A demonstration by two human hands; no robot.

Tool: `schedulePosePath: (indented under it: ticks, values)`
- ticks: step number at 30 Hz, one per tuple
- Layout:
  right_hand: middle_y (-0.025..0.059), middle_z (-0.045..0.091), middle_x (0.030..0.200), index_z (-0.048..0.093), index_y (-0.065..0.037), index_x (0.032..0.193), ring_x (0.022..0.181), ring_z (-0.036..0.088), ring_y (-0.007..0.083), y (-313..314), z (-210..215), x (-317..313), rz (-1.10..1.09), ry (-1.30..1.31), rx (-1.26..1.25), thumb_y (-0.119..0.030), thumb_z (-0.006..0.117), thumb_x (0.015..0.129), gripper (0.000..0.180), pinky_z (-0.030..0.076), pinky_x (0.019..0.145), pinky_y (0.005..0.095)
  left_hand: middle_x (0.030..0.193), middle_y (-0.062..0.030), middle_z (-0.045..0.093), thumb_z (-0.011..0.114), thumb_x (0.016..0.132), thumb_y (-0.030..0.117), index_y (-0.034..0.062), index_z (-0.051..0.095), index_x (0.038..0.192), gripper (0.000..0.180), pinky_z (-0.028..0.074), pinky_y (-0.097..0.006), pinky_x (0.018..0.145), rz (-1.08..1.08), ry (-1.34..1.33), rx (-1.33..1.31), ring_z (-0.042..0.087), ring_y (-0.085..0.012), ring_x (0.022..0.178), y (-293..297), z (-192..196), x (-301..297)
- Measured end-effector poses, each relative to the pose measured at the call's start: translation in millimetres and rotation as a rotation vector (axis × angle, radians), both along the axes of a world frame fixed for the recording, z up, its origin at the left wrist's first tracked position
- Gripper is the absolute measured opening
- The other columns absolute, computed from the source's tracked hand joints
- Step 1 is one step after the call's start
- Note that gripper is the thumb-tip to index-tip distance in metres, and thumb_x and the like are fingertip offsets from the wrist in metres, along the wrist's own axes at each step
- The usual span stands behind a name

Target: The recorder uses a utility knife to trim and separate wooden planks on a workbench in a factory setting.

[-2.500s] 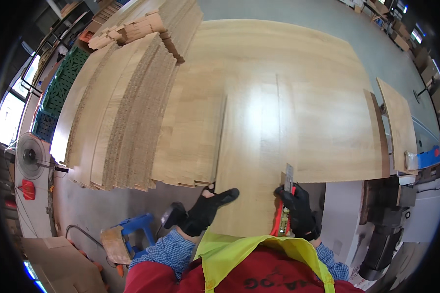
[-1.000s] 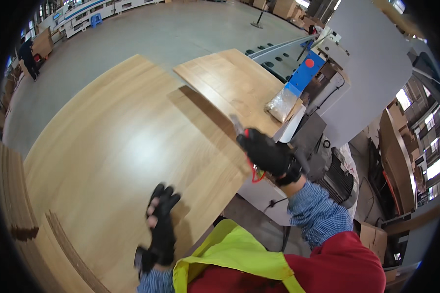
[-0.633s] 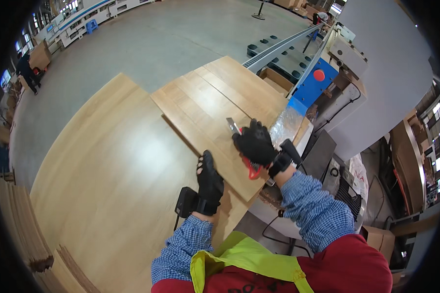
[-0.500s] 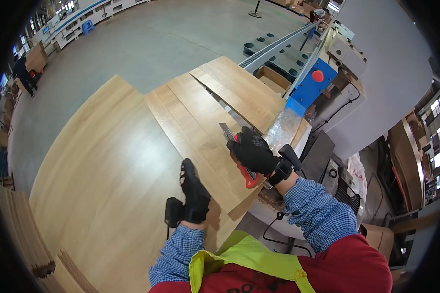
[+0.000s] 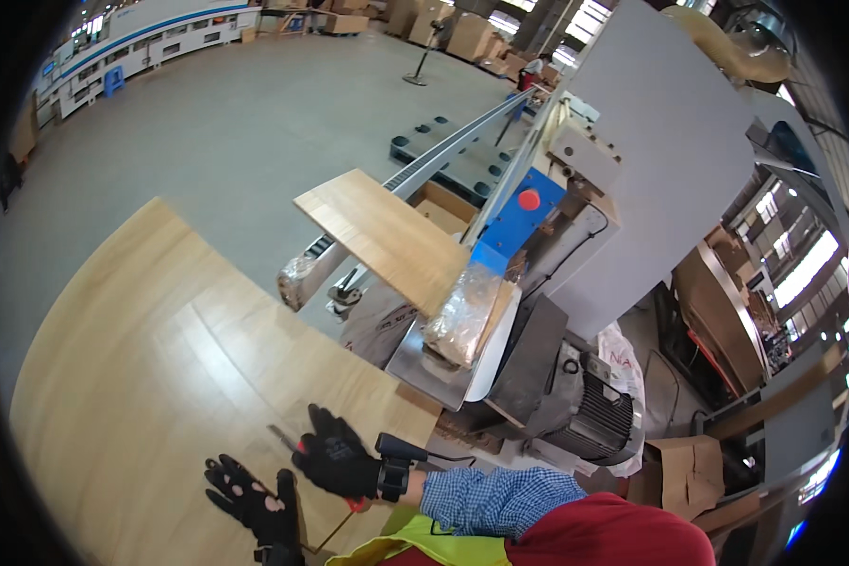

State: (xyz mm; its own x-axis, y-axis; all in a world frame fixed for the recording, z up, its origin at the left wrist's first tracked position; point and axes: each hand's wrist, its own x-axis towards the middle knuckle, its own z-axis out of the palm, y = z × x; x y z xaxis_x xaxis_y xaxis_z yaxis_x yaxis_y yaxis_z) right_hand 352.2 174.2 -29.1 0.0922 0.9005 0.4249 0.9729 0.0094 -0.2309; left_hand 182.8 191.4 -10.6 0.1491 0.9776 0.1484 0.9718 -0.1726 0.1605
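My right hand (image 5: 338,455), in a black glove, is closed round a red-handled utility knife (image 5: 356,505). The knife's grey blade (image 5: 281,439) sticks out past the fingers toward the left. Just left of it, my left hand (image 5: 253,498) rests with spread fingers on the wooden surface; its black glove has holes that bare some skin. Beneath both hands lies a large light-wood panel (image 5: 94,377). A narrower board (image 5: 212,354) of similar colour appears to lie flat on it, its edges hard to make out in the glare.
Ahead, another wooden board (image 5: 387,236) rests across a machine's bed, beside a plastic-wrapped block (image 5: 467,316). A blue machine housing with a red button (image 5: 529,199) stands behind it. A roller conveyor (image 5: 462,141) runs away to the back. A motor (image 5: 594,415) sits at right.
The narrower board has come off the machine side onto the large panel. Both hands have moved left and nearer, the right still holding the knife. My view has turned right.
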Motion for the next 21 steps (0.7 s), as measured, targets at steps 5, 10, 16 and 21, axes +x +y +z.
schedulePosePath:
  ticks: [5,10,16,21]
  values:
    - [0.0068,0.049,0.065,0.056,-0.010,0.074,0.073,0.053,0.0268,7.1,102.1,67.7,0.203,0.455,0.068,-0.020,0.049,0.095,0.025,0.044,0.089,0.0443,0.155,-0.0249,0.020,0.069,0.082,0.029,0.0027,0.029,0.149,0.082,0.014,-0.050,0.115,-0.136,-0.288,0.096,0.018,-0.0385,0.144,20.8,28.7,-2.2]
    - [0.0149,0.055,0.077,0.055,-0.002,0.091,0.074,0.055,0.0313,39.8,166.9,238.7,-0.063,0.484,-0.009,-0.027,0.060,0.089,0.026,0.045,0.071,0.0426,0.143,-0.0189,0.045,0.061,0.091,0.007,-0.0036,0.043,0.138,0.052,0.032,-0.033,0.107,-0.242,-1.019,-0.131,0.043,-0.0250,0.130,58.7,49.3,71.0]
    - [0.0175,0.057,0.069,0.061,-0.003,0.084,0.066,0.057,0.0290,118.0,117.6,425.9,-0.101,0.268,-0.163,-0.033,0.053,0.092,0.032,0.044,0.062,0.0385,0.098,0.0047,0.056,0.059,0.094,0.001,0.0011,0.049,0.134,0.041,0.046,-0.018,0.074,-0.411,-1.541,-0.541,0.052,-0.0041,0.091,82.6,17.6,213.3]
    - [0.0198,0.062,0.084,0.063,-0.005,0.089,0.079,0.059,0.0381,150.2,108.3,366.2,-0.133,0.312,-0.354,-0.030,0.047,0.096,0.030,0.044,0.070,0.0455,0.127,-0.0019,0.050,0.051,0.100,0.017,0.0031,0.036,0.142,0.047,0.040,-0.035,0.101,-0.362,-2.112,-0.657,0.046,-0.0151,0.114,95.0,-10.2,272.7]
